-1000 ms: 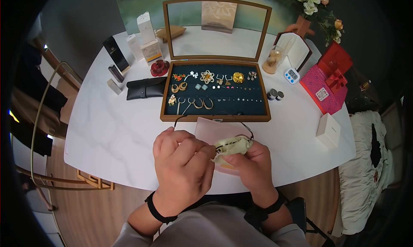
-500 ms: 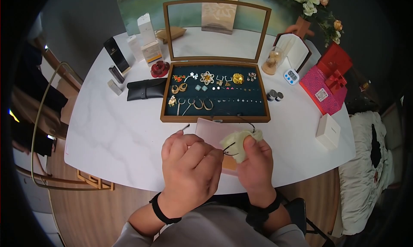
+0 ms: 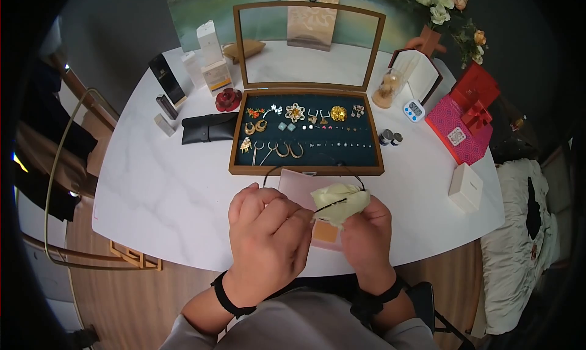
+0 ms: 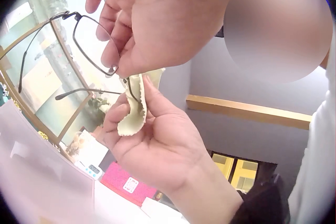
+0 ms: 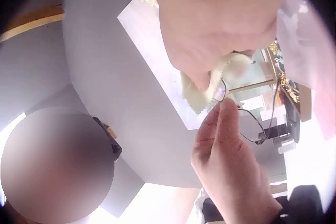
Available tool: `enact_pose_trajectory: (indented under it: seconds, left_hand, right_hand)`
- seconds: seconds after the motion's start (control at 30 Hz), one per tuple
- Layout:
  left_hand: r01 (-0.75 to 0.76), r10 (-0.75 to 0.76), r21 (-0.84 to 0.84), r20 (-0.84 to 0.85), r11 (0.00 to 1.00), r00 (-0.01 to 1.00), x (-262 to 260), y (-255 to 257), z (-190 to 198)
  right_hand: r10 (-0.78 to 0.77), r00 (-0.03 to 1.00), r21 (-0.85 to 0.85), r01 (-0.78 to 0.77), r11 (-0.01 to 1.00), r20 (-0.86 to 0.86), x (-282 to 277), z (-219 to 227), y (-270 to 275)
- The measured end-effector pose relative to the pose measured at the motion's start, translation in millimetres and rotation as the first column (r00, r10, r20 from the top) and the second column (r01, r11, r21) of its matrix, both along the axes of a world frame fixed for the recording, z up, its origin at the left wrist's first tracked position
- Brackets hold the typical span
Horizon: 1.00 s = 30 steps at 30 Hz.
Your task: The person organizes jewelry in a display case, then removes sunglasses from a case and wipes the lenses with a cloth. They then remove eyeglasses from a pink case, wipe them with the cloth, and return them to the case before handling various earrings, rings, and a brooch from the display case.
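My left hand [image 3: 268,237] pinches a pair of thin dark-framed eyeglasses [image 4: 75,36] near the bridge, between thumb and fingers. My right hand [image 3: 369,243] holds a pale yellow-green cleaning cloth [image 3: 342,208] with a zigzag edge, folded around the other lens. That lens is mostly hidden by the cloth. In the left wrist view the uncovered lens stands beside the left fingers, and both temple arms stretch away unfolded. The glasses and cloth are held up above a pink translucent sheet [image 3: 294,184] on the white table.
A wooden jewelry case [image 3: 239,167] with its glass lid raised holds rows of earrings and brooches just beyond the hands. To its left lies a black pouch [image 3: 209,128]. A white box [image 3: 466,186], a pink-red gift box [image 3: 459,125] and a small timer [image 3: 414,111] stand right.
The left hand has shifted slightly right with the glasses. The cloth has turned in the right hand and spread over the lens; the right thumb, earlier on top of it, is now hidden behind it.
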<state>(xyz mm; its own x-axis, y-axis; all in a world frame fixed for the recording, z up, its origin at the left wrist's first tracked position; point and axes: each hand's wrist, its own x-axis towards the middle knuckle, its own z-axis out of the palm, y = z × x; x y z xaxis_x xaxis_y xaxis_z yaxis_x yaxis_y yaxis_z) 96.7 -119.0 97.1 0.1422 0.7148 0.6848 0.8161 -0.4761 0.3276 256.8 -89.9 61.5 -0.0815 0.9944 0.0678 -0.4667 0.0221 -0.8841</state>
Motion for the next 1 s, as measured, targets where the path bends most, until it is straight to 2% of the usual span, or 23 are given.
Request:
enact_pose_trajectory:
  seconds: [0.03, 0.1, 0.13, 0.2, 0.33, 0.43, 0.5, 0.63, 0.7, 0.83, 0.9, 1.0]
  left_hand:
    - [0.001, -0.001, 0.001, 0.0, 1.0, 1.0, 0, 0, 0]
    - [0.021, -0.021, -0.013, 0.023, 1.0, 1.0, -2, 0, 1]
    - [0.023, -0.022, -0.014, 0.023, 1.0, 0.999, -4, 0, 1]
    - [0.036, -0.036, -0.016, 0.006, 0.999, 0.999, -7, 0, 1]
    - [0.032, -0.031, -0.026, 0.009, 0.999, 0.999, -3, -3, 0]
    - [0.034, -0.034, -0.043, -0.005, 0.998, 0.999, -1, -1, 1]
    - [0.023, -0.024, -0.03, -0.009, 0.999, 1.0, 0, -2, 2]
    - [0.087, -0.087, -0.052, 0.002, 0.995, 0.996, -1, -4, 7]
    - [0.069, -0.062, -0.078, 0.088, 0.995, 0.994, 1, -7, 14]
    - [0.059, -0.053, -0.068, 0.093, 0.996, 0.994, -13, -7, 2]
    - [0.12, -0.117, -0.033, 0.095, 0.992, 0.989, -19, -7, -2]
    - [0.121, -0.121, 0.006, 0.058, 0.993, 0.991, -22, -8, 1]
  right_hand:
    - [-0.001, 1.0, 0.001, 0.001, 1.0, 0.0, 2, -1, 0]
    - [0.126, 0.988, 0.037, -0.13, 0.991, 0.088, 7, -3, 1]
    - [0.125, 0.988, 0.036, -0.128, 0.991, 0.088, 11, -4, 2]
    - [0.227, 0.947, -0.016, -0.229, 0.973, 0.229, 17, -4, 4]
    - [0.274, 0.943, -0.117, -0.256, 0.96, 0.189, 17, 4, 4]
    - [0.254, 0.957, -0.097, -0.243, 0.965, 0.137, 10, 2, 1]
    - [0.175, 0.973, -0.01, -0.175, 0.984, 0.153, 10, -4, -1]
    - [0.086, 0.994, -0.07, -0.081, 0.994, 0.071, 9, -9, -3]
    - [-0.011, 1.0, -0.098, 0.013, 0.995, 0.02, 6, -2, -4]
    - [-0.045, 0.999, -0.1, 0.044, 0.994, -0.01, 11, 6, -2]
    - [-0.054, 0.998, -0.085, 0.05, 0.995, -0.043, 12, 7, -2]
    - [-0.027, 0.998, -0.064, 0.023, 0.998, -0.052, 13, 8, -2]
